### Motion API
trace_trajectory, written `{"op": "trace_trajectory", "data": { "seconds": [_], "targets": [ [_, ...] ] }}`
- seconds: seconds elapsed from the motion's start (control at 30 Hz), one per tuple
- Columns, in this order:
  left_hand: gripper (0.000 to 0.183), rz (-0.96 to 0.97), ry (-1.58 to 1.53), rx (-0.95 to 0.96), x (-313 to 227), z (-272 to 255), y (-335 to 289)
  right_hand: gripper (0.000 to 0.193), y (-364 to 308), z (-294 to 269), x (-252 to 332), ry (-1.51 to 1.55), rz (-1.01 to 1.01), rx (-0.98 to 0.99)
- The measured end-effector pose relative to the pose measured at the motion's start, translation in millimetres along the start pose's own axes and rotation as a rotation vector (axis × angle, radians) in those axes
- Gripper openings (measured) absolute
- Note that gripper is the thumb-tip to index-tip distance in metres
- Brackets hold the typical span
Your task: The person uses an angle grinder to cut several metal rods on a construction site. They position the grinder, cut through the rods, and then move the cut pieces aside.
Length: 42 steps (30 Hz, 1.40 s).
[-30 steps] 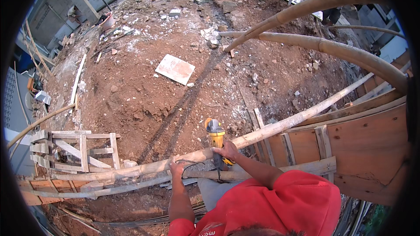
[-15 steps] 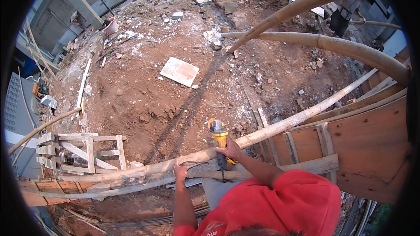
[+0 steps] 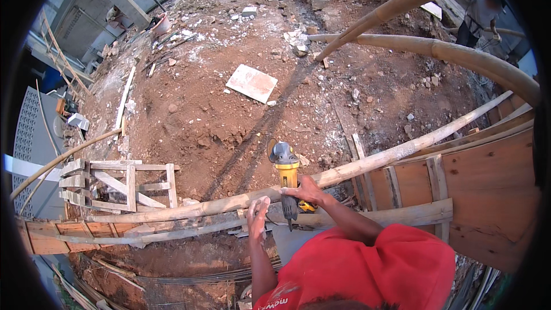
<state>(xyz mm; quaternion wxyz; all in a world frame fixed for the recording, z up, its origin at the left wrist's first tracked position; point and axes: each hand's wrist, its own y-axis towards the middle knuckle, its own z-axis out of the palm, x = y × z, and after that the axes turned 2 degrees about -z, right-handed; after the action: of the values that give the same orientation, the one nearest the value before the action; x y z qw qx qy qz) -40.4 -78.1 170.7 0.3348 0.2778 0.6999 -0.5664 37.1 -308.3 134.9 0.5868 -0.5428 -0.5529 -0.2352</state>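
A yellow and black angle grinder (image 3: 287, 175) is in my right hand (image 3: 303, 192), which is closed around its body. Its head and disc point away from me, over the far side of the bamboo pole (image 3: 350, 170), and its black rear end hangs on the near side. My left hand (image 3: 257, 216) is at the near edge of that pole, to the left of the grinder, with its fingers stretched upward and nothing visible in them. Whether its fingertips touch the pole is hard to tell. A second, lower pole (image 3: 396, 215) runs close to my body.
Wooden formwork panels (image 3: 488, 189) stand at right, and a slatted wooden frame (image 3: 131, 186) at left. Two thick bamboo poles (image 3: 425, 49) slant across the upper right. Beyond lie rubble-strewn soil and a pale flat slab (image 3: 252, 83). Another person (image 3: 479, 14) stands at the far right.
My left hand has lifted slightly off its former spot on the pole, its fingers now straighter. The grinder's head has turned a little. The view has shifted left, and a person shows at far right.
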Motion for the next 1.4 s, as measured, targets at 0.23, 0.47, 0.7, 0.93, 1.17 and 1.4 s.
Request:
{"op": "trace_trajectory", "data": {
  "seconds": [0.23, 0.47, 0.7, 0.93, 1.17, 1.4],
  "targets": [
    [0.078, 0.171, -0.337, 0.224, -40.7, 5.7, -17.0, 0.065, -22.9, -1.9, 106.7, -0.126, -0.339, 0.176],
    [0.075, 0.199, -0.425, 0.309, -77.4, -3.9, -54.6, 0.065, -38.5, 11.2, 139.9, -0.318, -0.483, 0.325],
    [0.07, 0.155, -0.612, 0.139, -39.8, 8.5, -72.6, 0.07, -51.6, 4.9, 145.2, -0.319, -0.365, 0.527],
    [0.08, 0.188, -0.588, 0.092, -4.0, -10.9, -80.8, 0.04, -45.7, -35.7, 74.3, 0.301, 0.231, 0.222],
    [0.051, 0.124, -0.63, 0.095, -6.0, -14.1, -78.0, 0.025, -24.1, -50.6, -88.0, 1.175, 0.635, -0.046],
    [0.049, 0.155, -0.61, 0.148, -8.7, -4.3, -58.2, 0.039, -49.1, -51.6, -85.2, 1.247, 0.726, -0.042]
  ]
}}
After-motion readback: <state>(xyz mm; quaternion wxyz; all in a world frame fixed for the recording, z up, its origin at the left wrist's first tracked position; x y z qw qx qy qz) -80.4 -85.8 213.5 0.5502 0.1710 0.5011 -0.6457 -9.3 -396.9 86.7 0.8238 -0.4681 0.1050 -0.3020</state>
